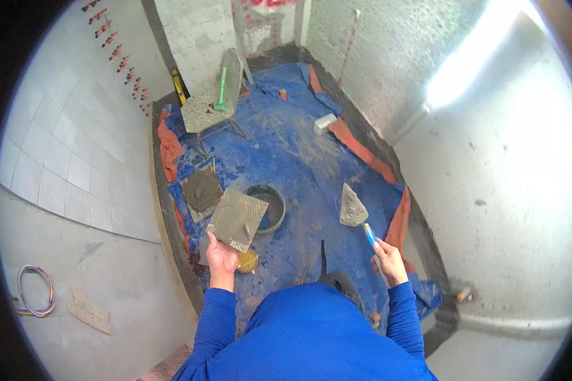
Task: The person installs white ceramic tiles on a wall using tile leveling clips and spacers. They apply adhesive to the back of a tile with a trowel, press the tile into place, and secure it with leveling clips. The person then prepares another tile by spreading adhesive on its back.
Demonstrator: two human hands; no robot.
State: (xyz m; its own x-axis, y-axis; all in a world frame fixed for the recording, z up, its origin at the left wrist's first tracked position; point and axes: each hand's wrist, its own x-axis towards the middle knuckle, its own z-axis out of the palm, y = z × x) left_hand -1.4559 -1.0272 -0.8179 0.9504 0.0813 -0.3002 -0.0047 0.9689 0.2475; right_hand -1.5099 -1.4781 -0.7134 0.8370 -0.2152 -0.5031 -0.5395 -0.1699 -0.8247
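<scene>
Head view, trowel (352, 208) over tarp (308, 174), tiled wall (56, 157)

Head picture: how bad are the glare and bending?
Head view: the bright lamp bleaches part of the right-hand wall; the lower edge of the wall tiles bows, and the corners go black. Head view, too: ridges on the held tile are readable.

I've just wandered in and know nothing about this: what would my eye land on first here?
Probably the glaring tube light at the upper right, then the crumpled blue tarp with orange edges, spread across the middle. Nearer the viewer, a square grey tile with a ridged face is held in the left hand, while the right hand has its fingers around the handle of a smeared trowel.
</scene>
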